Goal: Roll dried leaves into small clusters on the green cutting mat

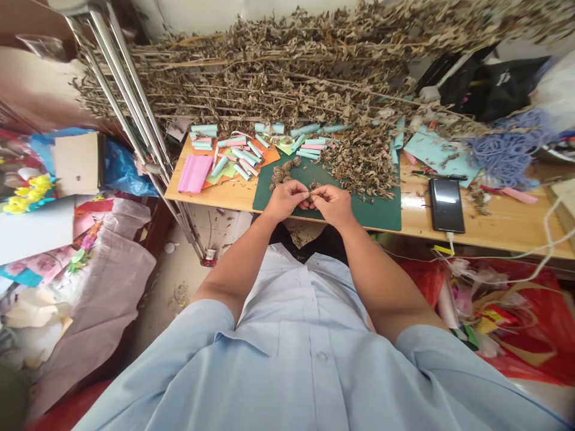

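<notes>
My left hand (287, 199) and my right hand (331, 203) meet at the front edge of the green mat (377, 216). The fingers of both are pinched together around a small bit of dried leaf (309, 196), partly hidden by the fingertips. Just beyond my left hand lies a small clump of crumbled dried leaves (282, 172). A larger heap of dried leaves (359, 161) covers the mat's right part. Rolled blue and pink paper tubes (245, 158) lie on coloured sheets to the left, near a pink paper stack (195, 173).
Long dried leafy stalks (269, 72) fill the table's back. A phone (446, 205) with a cable and blue cord (512, 149) lie right. Metal poles (130, 90) stand left. A red bag (534, 329) sits below the table at right.
</notes>
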`<state>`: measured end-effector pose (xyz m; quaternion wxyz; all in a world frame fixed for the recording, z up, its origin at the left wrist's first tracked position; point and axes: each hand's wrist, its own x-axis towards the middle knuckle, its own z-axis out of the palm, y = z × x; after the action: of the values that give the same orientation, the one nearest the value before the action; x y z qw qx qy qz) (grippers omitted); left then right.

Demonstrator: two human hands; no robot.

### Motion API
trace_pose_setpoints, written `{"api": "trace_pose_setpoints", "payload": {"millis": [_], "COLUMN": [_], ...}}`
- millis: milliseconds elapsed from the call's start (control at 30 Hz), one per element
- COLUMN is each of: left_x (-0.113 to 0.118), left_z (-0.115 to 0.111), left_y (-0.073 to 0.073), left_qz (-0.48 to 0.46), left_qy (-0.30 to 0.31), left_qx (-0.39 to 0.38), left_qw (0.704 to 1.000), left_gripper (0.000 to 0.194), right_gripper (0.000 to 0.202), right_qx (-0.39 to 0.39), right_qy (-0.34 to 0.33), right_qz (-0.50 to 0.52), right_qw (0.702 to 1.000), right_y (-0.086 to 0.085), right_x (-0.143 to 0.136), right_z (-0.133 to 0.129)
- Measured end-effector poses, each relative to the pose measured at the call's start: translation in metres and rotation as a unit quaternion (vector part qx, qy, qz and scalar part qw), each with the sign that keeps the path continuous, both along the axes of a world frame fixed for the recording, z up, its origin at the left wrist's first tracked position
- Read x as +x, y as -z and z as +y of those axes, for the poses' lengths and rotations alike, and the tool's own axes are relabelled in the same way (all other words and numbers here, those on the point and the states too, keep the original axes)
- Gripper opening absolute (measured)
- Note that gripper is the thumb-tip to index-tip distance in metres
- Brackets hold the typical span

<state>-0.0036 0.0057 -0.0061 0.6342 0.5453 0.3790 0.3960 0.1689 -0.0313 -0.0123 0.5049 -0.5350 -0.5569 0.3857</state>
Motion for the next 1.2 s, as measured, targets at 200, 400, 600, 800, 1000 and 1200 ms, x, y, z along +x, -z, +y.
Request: {"api": "trace_pose_setpoints", "payload": {"millis": [200,400,600,800,1000,1200], "left_x": [0.0017,0.004,0.0053,0.0076,0.0069,0.0078], "left_z": [0.0009,-0.0023,-0.0026,-0.0007,-0.0003,-0.0005], "left_y": [0.0046,0.0025,0.0017,0.0053,0.0048,0.0018], "left_qz": [-0.038,-0.005,0.003,-0.015,0.008,0.015], "left_qy": [-0.052,-0.012,-0.004,0.0,-0.014,-0.024], "left_qx": [0.005,0.043,0.035,0.018,0.011,0.017], "left_qw": [0.998,0.999,0.999,1.0,1.0,0.999], "left_gripper": [0.031,0.029,0.026,0.031,0.028,0.025], "right_gripper": [0.021,0.021,0.018,0.016,0.019,0.018], "right_qx": [-0.007,0.003,0.022,0.04,0.068,0.093], "right_qy": [0.067,0.052,0.035,0.017,0.0,-0.001], "right_qz": [0.047,0.011,0.007,0.0,-0.028,-0.069], "right_qw": [0.997,0.999,0.999,0.999,0.997,0.993], "right_y": [0.0005,0.0031,0.0077,0.0078,0.0032,-0.0003], "right_x": [0.0013,-0.0032,-0.0031,-0.0016,-0.0001,-0.0002], "right_z": [0.0048,0.0043,0.0043,0.0042,0.0015,0.0004]}}
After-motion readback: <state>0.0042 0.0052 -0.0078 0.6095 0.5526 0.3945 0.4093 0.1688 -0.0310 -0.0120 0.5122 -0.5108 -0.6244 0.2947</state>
